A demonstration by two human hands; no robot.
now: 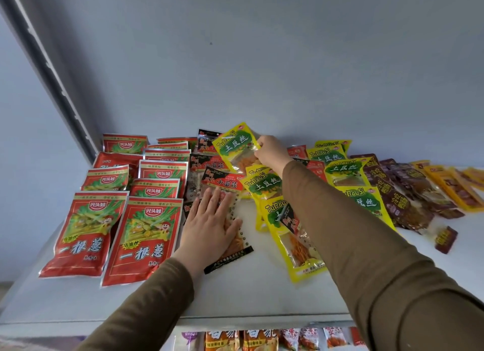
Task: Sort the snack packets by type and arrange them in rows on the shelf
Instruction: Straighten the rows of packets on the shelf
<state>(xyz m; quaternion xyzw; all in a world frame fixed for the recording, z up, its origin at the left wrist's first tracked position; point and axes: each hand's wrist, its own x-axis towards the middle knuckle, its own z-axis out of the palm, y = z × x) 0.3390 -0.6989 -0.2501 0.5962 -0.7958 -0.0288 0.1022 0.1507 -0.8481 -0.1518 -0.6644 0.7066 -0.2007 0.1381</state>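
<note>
My right hand pinches a yellow-green packet by its edge and holds it lifted near the back wall. My left hand lies flat, fingers straight, on a clear packet with a black-and-red label at the middle of the white shelf. Red packets lie in two rows on the left. More yellow-green packets lie overlapping under my right arm, and others sit to its right. A small black-red packet lies on top of a yellow one.
Dark brown packets and yellow-orange ones crowd the right end of the shelf. One small brown packet lies apart near the front right. A lower shelf with more snacks shows below the front edge. A dark upright post stands at the left.
</note>
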